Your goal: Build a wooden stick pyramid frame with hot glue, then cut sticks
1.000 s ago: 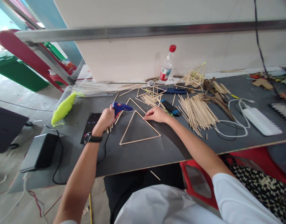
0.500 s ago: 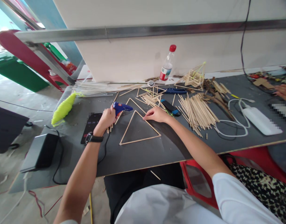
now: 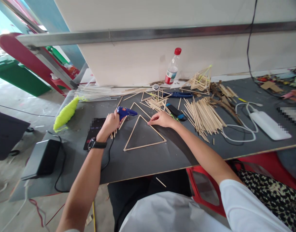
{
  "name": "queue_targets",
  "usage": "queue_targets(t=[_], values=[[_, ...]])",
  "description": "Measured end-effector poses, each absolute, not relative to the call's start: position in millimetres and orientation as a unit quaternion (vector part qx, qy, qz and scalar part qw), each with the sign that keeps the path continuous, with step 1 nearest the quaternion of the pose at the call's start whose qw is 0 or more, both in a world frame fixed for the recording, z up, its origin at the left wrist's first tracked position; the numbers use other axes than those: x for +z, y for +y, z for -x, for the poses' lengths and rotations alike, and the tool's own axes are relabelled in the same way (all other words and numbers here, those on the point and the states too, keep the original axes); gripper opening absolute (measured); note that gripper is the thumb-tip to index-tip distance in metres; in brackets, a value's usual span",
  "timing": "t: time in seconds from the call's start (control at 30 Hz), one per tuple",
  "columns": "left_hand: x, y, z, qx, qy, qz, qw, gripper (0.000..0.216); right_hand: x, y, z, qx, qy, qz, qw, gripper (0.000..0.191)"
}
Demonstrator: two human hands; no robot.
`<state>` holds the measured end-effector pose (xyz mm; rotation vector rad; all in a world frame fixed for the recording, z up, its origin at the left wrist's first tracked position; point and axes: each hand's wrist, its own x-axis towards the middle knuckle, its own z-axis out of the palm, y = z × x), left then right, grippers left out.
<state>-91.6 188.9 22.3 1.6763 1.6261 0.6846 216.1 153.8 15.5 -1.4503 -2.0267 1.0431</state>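
My left hand (image 3: 112, 123) is wrapped round a blue glue gun (image 3: 125, 112), whose nozzle points right and lies close to the top corner of a wooden stick triangle (image 3: 145, 148). That triangle lies flat on the dark table (image 3: 143, 162). With fingers pinched, my right hand (image 3: 162, 119) holds the triangle's right side just below its top corner. Behind it, partly covered by my hands, lies another stick frame (image 3: 140, 109). A few loose sticks stick out beneath my left hand.
A phone (image 3: 93, 133) and a black box (image 3: 46, 156) lie on the left, near a yellow-green bundle (image 3: 67, 114). A stick pile (image 3: 204, 114), a white power bank (image 3: 270, 124) and a bottle (image 3: 172, 69) stand right and behind. Another person's hand (image 3: 295, 94) shows far right.
My two hands, the glue gun and the triangle stay almost still. At the far right, the other person's hand has shifted slightly and now holds something pinkish.
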Motion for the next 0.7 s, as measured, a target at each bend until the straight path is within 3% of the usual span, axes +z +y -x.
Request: queue_targets(t=[0.4,0.7], values=[[46,178,85,0.285,0.662,-0.621,0.307,0.049,17,153,-216,0.366,-0.737,0.522,0.224,0.039],[65,172,92,0.336,0.548,-0.609,0.465,0.047,20,151,-216,0.367,-0.735,0.522,0.229,0.035]])
